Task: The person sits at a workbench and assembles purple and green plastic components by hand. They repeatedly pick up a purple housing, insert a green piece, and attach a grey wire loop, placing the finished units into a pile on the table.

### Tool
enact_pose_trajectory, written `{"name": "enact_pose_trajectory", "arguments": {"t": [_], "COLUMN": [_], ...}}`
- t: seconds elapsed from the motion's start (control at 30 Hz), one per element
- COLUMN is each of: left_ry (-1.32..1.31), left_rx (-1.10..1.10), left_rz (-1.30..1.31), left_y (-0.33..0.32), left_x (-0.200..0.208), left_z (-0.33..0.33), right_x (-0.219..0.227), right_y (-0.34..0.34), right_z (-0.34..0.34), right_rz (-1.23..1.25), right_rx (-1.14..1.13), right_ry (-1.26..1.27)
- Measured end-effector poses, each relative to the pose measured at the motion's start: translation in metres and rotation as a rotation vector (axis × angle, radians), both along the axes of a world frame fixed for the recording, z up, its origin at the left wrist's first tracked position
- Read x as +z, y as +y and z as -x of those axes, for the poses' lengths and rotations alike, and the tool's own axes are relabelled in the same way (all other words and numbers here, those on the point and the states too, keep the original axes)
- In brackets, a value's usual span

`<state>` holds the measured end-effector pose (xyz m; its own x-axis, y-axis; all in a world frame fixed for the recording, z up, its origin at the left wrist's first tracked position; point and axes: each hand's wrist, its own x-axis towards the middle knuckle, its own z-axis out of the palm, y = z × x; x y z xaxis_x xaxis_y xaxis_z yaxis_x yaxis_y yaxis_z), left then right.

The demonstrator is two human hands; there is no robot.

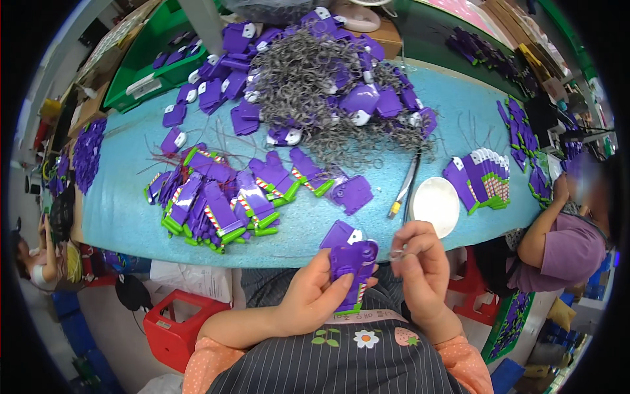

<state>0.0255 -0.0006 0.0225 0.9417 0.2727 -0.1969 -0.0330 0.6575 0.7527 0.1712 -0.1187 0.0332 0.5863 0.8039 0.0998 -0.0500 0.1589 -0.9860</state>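
My left hand [314, 293] grips a flat purple plastic part [352, 264] with a green end and a red-and-white striped edge. Just to its right, my right hand [423, 274] pinches a small, shiny, ring-like metal piece [397, 255], apart from the part; its exact kind is too small to make out. Beyond the left hand, another purple part [338, 234] with a white corner lies at the table's near edge. A large tangle of grey metal rings [295, 79] rests on purple parts at the far middle.
Striped purple-and-green parts [220, 203] are heaped at left. A white round dish [436, 207] stands at right, beside a yellow-tipped tool [395, 209] and a fanned stack of parts [482, 177]. A green crate [131, 85] sits far left. Other people sit at both sides.
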Motion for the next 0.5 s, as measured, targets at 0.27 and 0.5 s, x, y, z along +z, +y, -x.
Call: {"name": "enact_pose_trajectory", "arguments": {"t": [0.27, 0.5], "left_ry": [0.017, 0.067], "left_rx": [0.011, -0.357], "left_rz": [-0.145, -0.553], "left_y": [0.006, 0.018], "left_x": [-0.006, -0.001], "left_z": [0.007, 0.009], "right_x": [-0.013, 0.015], "right_y": [0.01, -0.004], "right_z": [0.006, -0.029], "right_rz": [0.065, 0.349], "right_rx": [0.245, 0.374], "right_ry": [0.253, 0.205]}}
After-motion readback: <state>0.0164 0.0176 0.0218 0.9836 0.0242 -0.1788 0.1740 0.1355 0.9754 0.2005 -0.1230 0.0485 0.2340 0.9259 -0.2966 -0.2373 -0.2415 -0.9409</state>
